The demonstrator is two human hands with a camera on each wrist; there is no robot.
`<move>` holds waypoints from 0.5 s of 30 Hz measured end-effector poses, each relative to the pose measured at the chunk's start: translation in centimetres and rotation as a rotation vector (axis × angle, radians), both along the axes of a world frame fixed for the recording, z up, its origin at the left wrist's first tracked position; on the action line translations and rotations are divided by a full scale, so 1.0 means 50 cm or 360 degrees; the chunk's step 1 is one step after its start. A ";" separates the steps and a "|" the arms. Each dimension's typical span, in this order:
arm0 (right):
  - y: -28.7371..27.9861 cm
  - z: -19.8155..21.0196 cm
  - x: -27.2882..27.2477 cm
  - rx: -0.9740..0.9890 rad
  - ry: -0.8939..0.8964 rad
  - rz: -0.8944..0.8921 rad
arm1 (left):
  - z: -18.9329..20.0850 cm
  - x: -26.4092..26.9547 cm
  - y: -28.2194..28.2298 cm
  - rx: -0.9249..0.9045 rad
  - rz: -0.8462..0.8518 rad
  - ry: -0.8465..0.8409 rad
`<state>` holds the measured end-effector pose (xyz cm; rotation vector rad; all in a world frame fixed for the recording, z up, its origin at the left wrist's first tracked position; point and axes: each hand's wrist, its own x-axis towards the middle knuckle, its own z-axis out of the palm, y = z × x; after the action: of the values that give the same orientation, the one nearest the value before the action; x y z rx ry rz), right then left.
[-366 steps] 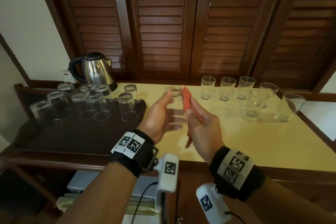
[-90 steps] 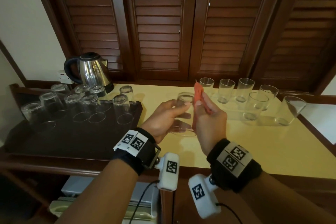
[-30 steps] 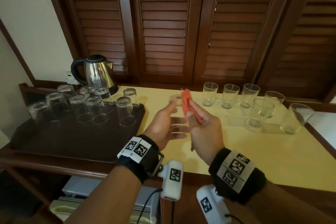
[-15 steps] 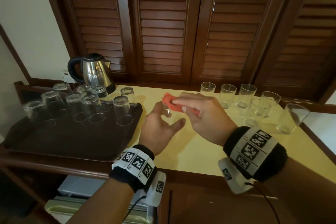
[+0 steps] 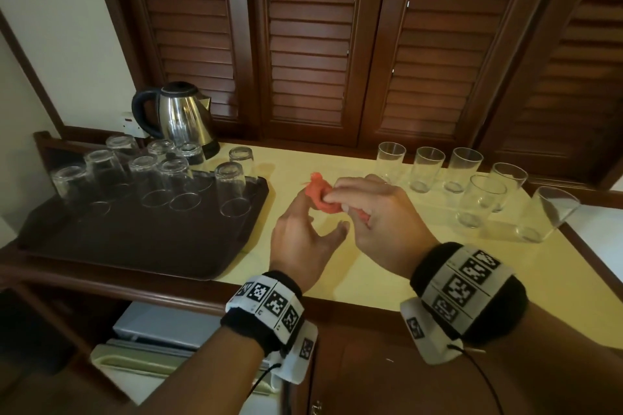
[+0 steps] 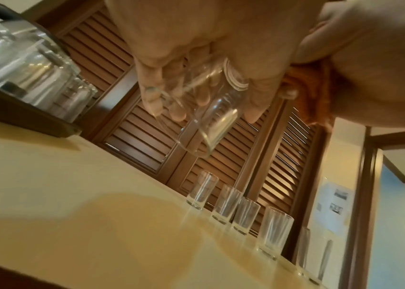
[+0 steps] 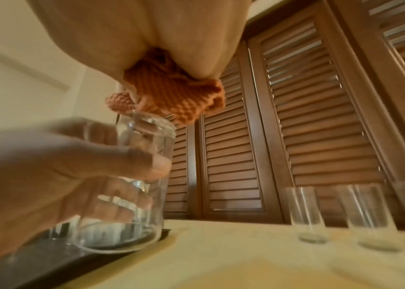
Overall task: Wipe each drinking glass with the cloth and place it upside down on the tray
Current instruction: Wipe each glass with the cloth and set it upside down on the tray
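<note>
Glass is the tricky part here: the clear straight-sided drinking glass (image 7: 132,187) is light but smooth, rigid and breakable, so I'd guess it slips easily once polished. Your left hand (image 5: 301,239) has it wrapped around the side wall, thumb on one side and fingers on the other, which looks like the right place to hold; the rim and thin wall probably won't like squeezing. It sits in the air over the yellow tabletop (image 5: 387,276), mouth pointing down, just right of the dark brown plastic tray (image 5: 135,239). Your right hand (image 5: 381,212) pinches the orange knitted cloth (image 7: 171,93), bunched up and pressed on the glass's upturned base. That cloth is soft and floppy, so keep it wadded.

Compared with a second ago, the right hand has rolled over on top of the glass instead of standing edge-on beside it, and the glass has flipped mouth-down.
</note>
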<state>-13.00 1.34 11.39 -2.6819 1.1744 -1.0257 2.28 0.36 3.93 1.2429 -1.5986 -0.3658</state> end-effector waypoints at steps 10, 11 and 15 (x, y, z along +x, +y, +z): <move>-0.008 -0.022 -0.026 0.0039 -0.0131 -0.0067 | -0.016 0.007 0.022 -0.0053 0.0064 -0.0206; -0.010 -0.025 -0.025 0.0011 -0.0138 -0.0126 | -0.016 0.004 0.028 -0.0061 0.0078 -0.0228; 0.017 -0.035 -0.005 0.0036 -0.0167 -0.0005 | -0.025 0.004 0.034 -0.0065 0.0054 -0.0181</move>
<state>-13.25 2.17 9.65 -2.5750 1.1647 -1.1309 2.47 2.07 2.70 1.2772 -1.6708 -0.2431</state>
